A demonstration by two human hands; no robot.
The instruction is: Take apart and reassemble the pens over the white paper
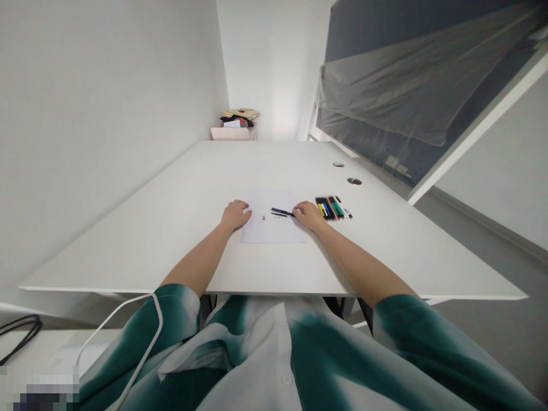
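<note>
White table (261, 162); dark pen (281, 211), any lettering illegible; left hand (234, 215): grip apart; right hand (309, 215): grip, cannot tell.

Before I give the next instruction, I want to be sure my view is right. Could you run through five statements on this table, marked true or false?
1. A white paper sheet lies on the white table. True.
2. The left hand is at the sheet's right edge. False: it is at the left edge.
3. The right hand is at one end of a dark pen. True.
4. The row of coloured pens lies left of the sheet. False: it lies right of it, beside the right hand.
5. Two round grommets show on the table's right side. True.
</note>
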